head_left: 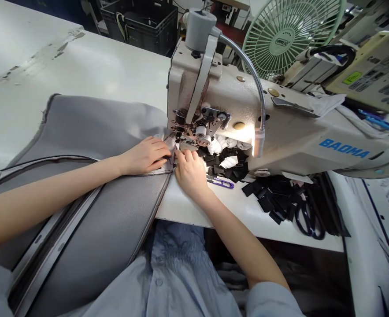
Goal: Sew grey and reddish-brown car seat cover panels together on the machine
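Observation:
A large grey fabric piece (98, 121) with dark-edged seams spreads over the table's left side and down toward my lap. My left hand (144, 156) lies on its seam just left of the needle area, fingers together and thumb drawn in on the fabric. Close by, my right hand (191, 171) has its fingers curled at the fabric's edge, right under the head of the sewing machine (194, 83). The exact pinch of the right fingertips is partly hidden. Purple thread snips (223, 182) rest on the table just right of that hand.
Black fabric tabs (267, 198) and white scraps (229, 162) are heaped under and before the machine arm. Dark-handled scissors (308, 220) lie at the right. Behind stand a green fan (283, 42), a control panel (376, 72) and a black crate (148, 31).

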Available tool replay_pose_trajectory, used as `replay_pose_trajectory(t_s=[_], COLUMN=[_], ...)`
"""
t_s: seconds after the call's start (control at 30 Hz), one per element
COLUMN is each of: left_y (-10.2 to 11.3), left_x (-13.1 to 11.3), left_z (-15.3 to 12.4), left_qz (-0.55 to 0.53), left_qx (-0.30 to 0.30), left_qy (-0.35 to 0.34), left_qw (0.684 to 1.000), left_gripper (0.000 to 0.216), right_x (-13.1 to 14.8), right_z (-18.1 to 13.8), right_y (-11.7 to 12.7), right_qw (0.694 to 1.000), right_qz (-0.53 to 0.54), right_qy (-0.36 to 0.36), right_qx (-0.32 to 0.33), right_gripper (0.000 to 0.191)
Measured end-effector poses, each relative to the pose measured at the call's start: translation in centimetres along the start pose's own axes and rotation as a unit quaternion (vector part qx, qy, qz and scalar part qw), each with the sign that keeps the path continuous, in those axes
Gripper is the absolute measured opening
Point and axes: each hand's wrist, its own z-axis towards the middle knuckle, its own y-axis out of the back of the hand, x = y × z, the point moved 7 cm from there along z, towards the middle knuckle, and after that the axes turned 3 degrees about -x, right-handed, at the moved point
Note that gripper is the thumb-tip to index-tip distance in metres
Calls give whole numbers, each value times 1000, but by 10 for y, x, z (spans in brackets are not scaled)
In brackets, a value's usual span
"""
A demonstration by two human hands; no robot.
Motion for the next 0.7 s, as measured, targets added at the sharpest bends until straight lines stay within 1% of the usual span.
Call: replay_pose_trajectory(t_s=[0.13, 0.27, 0.4, 0.5, 0.57, 0.7], left_y=[-1, 0, 2, 1, -2, -6], left_x=[5, 8, 9, 8, 6, -2], left_z=[-3, -5, -4, -3, -2, 1], left_qz=[-38, -72, -87, -75, -51, -31], left_qx=[2, -3, -12, -11, 0, 14], left_qy=[21, 34, 36, 34, 26, 12], left_qw=[999, 997, 995, 997, 998, 999], left_gripper=[35, 37, 38, 38, 38, 37], right_x=[-5, -9, -9, -10, -13, -21], right_z=[-2, -3, -3, -1, 0, 2], right_y=[-1, 1, 1, -1, -2, -1], right_qw=[999, 996, 994, 992, 991, 988], right_qz=[43, 83, 111, 123, 134, 154], right_qy=[6, 10, 5, 3, -2, -31], right_qx=[-8, -11, 1, 5, 4, 2], right_gripper=[31, 32, 33, 35, 37, 42])
